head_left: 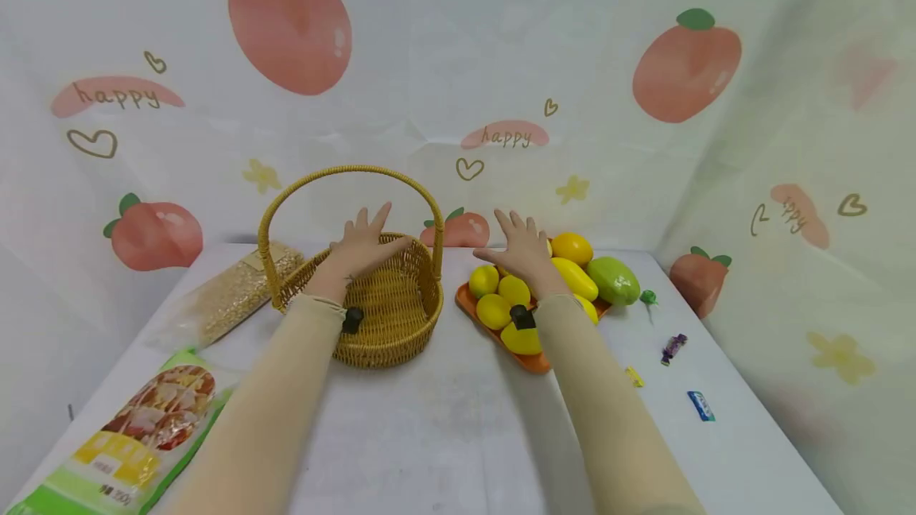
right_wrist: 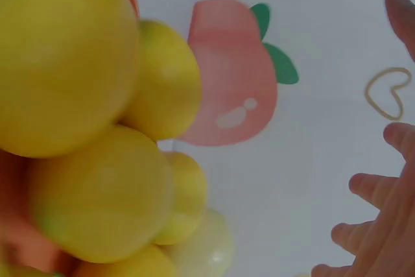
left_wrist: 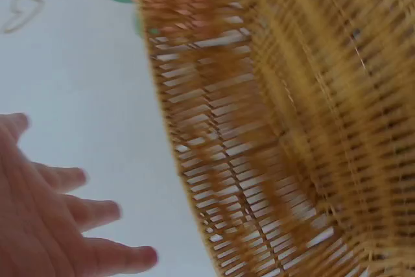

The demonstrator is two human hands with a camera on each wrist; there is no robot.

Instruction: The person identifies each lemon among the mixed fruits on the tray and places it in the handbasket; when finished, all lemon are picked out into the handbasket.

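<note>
A white table (head_left: 444, 435) stood in front of a white cloth wall (head_left: 444, 38). Behind the table, the cloth had big pink peaches (head_left: 289, 22), little hearts and yellow flowers.

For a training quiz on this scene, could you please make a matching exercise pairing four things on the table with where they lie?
Things:
1. wicker basket
2. green fruit
3. bag of grain
4. left hand

Places:
A. at the right end of the orange tray
B. left of the basket, against its handle
C. open above the basket
D. left of the orange tray, in the middle of the table

Pairs: 1-D, 2-A, 3-B, 4-C
</note>
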